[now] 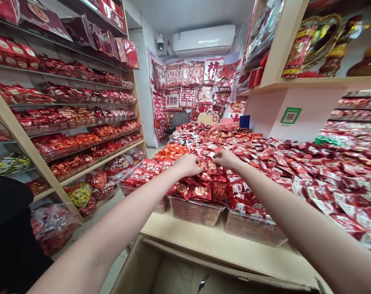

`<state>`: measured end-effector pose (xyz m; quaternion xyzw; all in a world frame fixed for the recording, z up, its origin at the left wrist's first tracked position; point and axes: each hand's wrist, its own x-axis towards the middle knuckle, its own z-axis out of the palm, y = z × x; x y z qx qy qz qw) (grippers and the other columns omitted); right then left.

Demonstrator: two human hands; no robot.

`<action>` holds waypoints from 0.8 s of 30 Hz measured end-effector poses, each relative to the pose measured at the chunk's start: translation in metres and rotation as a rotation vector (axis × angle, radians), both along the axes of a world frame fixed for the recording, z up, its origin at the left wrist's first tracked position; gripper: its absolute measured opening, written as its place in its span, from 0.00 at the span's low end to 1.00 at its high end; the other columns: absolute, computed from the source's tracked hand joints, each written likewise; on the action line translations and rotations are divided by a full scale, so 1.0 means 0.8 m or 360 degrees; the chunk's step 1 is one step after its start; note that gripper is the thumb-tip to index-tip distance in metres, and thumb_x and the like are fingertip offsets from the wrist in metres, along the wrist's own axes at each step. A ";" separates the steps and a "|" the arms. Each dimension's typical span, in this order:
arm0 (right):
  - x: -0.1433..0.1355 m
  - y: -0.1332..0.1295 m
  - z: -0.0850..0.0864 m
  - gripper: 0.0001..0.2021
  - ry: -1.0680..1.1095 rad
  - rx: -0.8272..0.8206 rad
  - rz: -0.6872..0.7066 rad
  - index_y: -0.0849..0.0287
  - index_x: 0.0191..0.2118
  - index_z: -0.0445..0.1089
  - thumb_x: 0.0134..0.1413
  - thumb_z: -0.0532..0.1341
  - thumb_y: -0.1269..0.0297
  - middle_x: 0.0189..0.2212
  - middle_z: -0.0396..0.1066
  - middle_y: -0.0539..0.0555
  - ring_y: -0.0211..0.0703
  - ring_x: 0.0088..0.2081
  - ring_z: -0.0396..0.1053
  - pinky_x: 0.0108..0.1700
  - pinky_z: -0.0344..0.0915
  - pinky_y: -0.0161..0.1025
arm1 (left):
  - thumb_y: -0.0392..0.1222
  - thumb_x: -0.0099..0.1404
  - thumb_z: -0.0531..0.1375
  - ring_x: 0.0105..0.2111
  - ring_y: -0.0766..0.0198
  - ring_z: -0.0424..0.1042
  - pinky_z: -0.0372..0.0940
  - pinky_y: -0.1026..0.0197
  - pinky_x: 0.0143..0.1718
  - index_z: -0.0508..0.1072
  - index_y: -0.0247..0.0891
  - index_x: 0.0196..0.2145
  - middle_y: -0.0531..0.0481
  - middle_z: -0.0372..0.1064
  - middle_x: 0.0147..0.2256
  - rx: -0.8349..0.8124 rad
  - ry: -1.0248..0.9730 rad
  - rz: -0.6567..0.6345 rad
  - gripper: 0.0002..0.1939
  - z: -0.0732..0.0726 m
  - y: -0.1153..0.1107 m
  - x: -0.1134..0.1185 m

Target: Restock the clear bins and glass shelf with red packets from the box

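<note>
Both my arms reach over a clear plastic bin (196, 212) heaped with red candy packets (200, 192) printed in gold. My left hand (188, 165) is at the left of the heap, fingers curled and pressed against the packets; whatever they pinch is too small to make out. Opposite it, my right hand (226, 159) has its fingertips bent together at a packet on the heap's upper right, and its grip is partly hidden. A small gap with packets separates the hands.
An open cardboard box (173, 269) stands below the wooden table edge (188, 239). More filled bins flank the middle one. Stocked shelves (78, 102) line the left, with a person in black (10, 228) nearby. A wooden cabinet (283, 81) overhangs the right.
</note>
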<state>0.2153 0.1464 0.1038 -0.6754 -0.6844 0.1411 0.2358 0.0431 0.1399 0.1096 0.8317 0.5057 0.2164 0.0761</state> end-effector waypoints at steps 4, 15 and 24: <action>-0.003 -0.003 0.000 0.07 -0.0126 0.0086 -0.0029 0.64 0.29 0.67 0.51 0.57 0.65 0.27 0.69 0.50 0.36 0.30 0.66 0.35 0.63 0.39 | 0.54 0.47 0.59 0.25 0.62 0.68 0.58 0.63 0.27 0.72 0.37 0.26 0.51 0.67 0.21 -0.0042 -0.0242 0.0005 0.16 -0.001 0.004 -0.009; -0.009 -0.052 0.005 0.09 -0.0183 0.0460 -0.0041 0.62 0.34 0.70 0.50 0.53 0.68 0.36 0.71 0.58 0.44 0.37 0.67 0.39 0.59 0.37 | 0.44 0.63 0.47 0.17 0.70 0.67 0.65 0.63 0.23 0.63 0.35 0.33 0.55 0.65 0.19 -0.1309 -0.2230 0.0014 0.10 -0.009 -0.060 -0.028; 0.000 -0.074 0.014 0.05 -0.0196 0.0284 -0.0036 0.61 0.22 0.69 0.42 0.59 0.66 0.22 0.70 0.55 0.43 0.27 0.65 0.29 0.58 0.37 | 0.24 0.57 0.47 0.24 0.65 0.71 0.67 0.57 0.30 0.61 0.35 0.37 0.49 0.69 0.27 -0.1489 -0.2552 -0.0053 0.13 -0.022 -0.094 -0.031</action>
